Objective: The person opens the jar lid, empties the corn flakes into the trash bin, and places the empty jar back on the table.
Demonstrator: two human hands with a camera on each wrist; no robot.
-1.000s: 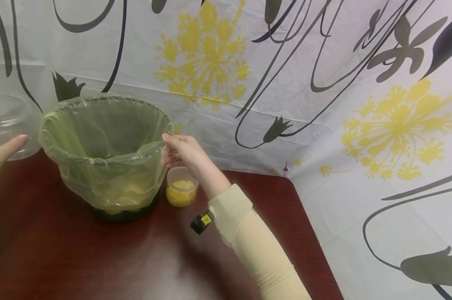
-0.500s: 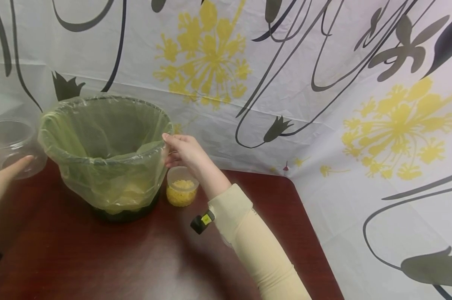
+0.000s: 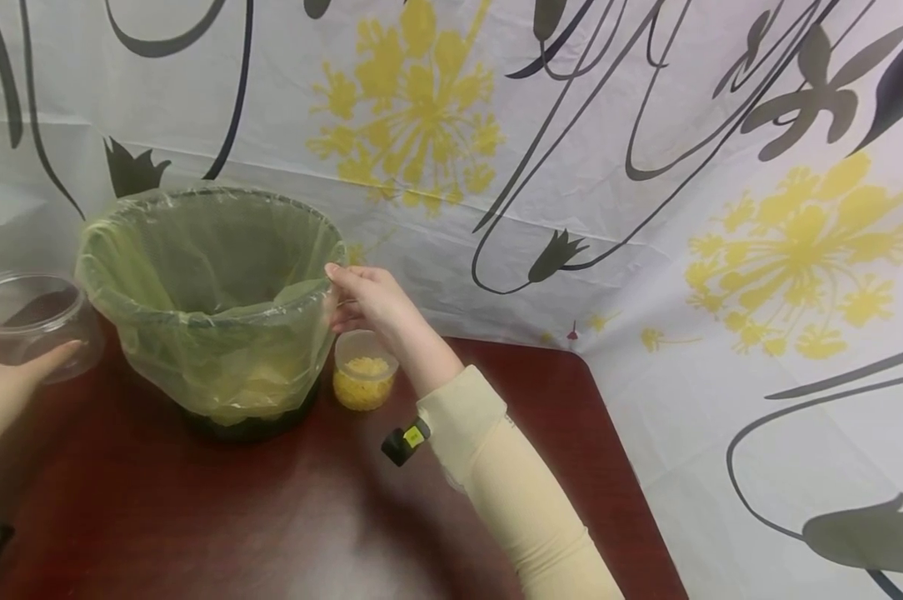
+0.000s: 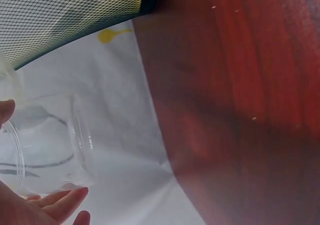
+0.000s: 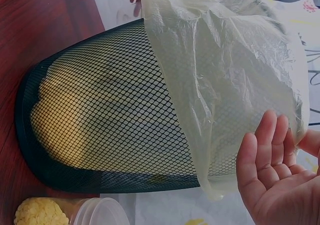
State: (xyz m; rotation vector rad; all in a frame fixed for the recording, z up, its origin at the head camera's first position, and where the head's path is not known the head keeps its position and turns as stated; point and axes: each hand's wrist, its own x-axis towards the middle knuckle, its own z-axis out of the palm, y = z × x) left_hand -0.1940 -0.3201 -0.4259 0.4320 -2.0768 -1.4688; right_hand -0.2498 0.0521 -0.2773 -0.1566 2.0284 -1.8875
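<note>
My left hand (image 3: 9,392), at the left edge of the head view, grips a clear plastic jar (image 3: 82,321) left of the bin. In the left wrist view, fingers (image 4: 70,201) and thumb lie around the jar (image 4: 47,152), which looks see-through. A black mesh wastebasket (image 5: 125,95) stands upright, lined with a pale yellow translucent bin bag (image 3: 234,362) folded over its rim. My right hand (image 3: 372,304) pinches the bag's edge at the right of the rim between thumb and forefinger. Its other fingers (image 5: 265,140) stay loosely extended beside the bag.
Just right of the basket stands a small clear tub (image 3: 365,379) of yellow bits. Dark red wood forms the table (image 3: 271,508); a few tiny crumbs lie on it. A white floral-printed sheet (image 3: 436,275) hangs behind and to the right.
My left hand has brought the jar lower and slightly rightward, close to the basket's left side. The right hand keeps its place at the rim.
</note>
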